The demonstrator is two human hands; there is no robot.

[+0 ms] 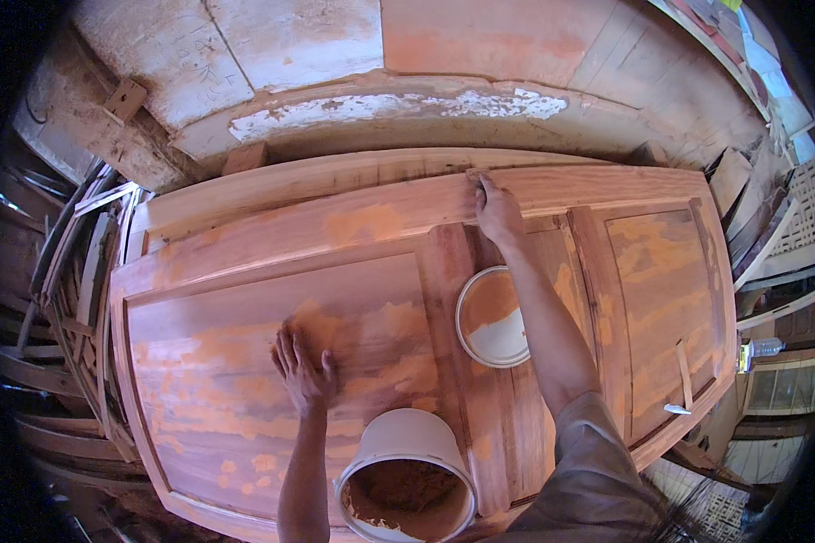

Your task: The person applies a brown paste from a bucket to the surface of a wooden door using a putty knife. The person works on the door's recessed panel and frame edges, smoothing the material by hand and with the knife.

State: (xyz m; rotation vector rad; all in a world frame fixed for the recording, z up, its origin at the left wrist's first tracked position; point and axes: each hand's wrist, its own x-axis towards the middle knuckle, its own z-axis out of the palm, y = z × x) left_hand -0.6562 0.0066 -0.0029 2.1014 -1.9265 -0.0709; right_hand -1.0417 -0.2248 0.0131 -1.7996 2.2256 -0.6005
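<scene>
A paneled wooden door (371, 344) lies in front of me, smeared with orange filler in patches. My left hand (306, 369) rests on the large left panel with its fingers spread. At the far edge of the door, my right hand (498, 210) is closed, fingers bent against the frame; whatever it pinches is too small to make out. Below my right forearm lies a round white lid (500, 342) partly coated in orange filler. Near me stands a white bucket (407, 434), tilted in view, with brown-orange material inside.
On the right panel lies a thin wooden stick (685, 376) beside a small white piece (677, 410). Behind the door runs a stained wall (480, 45). Timber scraps (91, 271) crowd the left side, and more boards (743, 195) lean at the right. A clear bottle (766, 347) sits far right.
</scene>
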